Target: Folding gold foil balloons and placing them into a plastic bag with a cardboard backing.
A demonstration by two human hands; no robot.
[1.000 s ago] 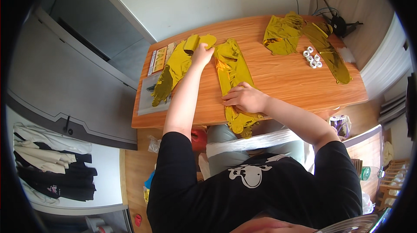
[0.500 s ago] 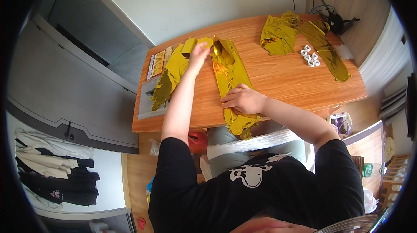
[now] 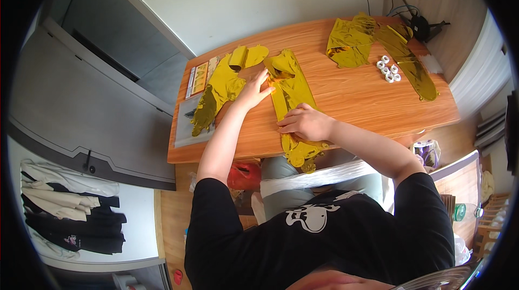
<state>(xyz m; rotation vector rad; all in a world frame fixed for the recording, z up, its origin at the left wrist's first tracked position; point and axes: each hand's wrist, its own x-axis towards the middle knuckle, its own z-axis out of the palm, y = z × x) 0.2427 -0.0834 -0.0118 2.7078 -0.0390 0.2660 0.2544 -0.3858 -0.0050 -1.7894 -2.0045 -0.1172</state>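
Note:
A flat gold foil balloon (image 3: 294, 92) lies lengthwise in front of me, its crumpled lower end hanging over the table's near edge. My left hand (image 3: 253, 94) is at its upper left edge, fingers stretched out and thumb apart, the fingertips touching the foil. Lower down, my right hand (image 3: 307, 122) has its bent fingers closed on the foil, pressing it to the table; what lies beneath them is hidden. To the left is another gold foil balloon (image 3: 223, 82), curved and partly folded.
On the wooden table (image 3: 346, 95) are several small white rolls (image 3: 385, 70), with more gold foil balloons (image 3: 351, 41) at the back right. A black router (image 3: 419, 25) stands in the far right corner. A printed card (image 3: 201, 78) and a clear packet (image 3: 186, 122) lie at the left.
My left hand has come down and toward me from the balloon's top end to its upper left edge, and its fingers have straightened. My right hand stays put on the foil.

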